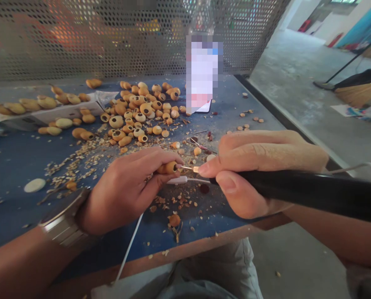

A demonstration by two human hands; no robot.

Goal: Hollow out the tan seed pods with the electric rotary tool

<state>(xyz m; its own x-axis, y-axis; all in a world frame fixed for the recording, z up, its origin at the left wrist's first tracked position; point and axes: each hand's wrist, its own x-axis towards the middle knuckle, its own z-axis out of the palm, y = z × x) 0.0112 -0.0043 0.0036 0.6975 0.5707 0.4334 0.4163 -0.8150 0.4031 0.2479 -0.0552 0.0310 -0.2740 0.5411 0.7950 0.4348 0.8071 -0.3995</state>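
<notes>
My left hand [132, 182] is closed around a small tan gourd [168, 167], whose dark cut opening faces right. My right hand [250, 174] grips a black rotary tool [297, 189] with a brass-coloured collet and a thin metal bit. The bit's tip is at the gourd's opening; whether it goes inside I cannot tell. Under the hands runs a white cable with a small white connector [177, 180]. Behind them lies a heap of small gourds [142, 110], many cut open with dark holes.
Seeds and shavings [79, 155] litter the blue tabletop [111, 245]. Whole gourds line a folded paper [48, 115] at the left. A phone [202, 74] with a blurred screen leans before a clear bottle [202, 18] and a perforated metal panel [111, 41]. Cut discs lie at the right.
</notes>
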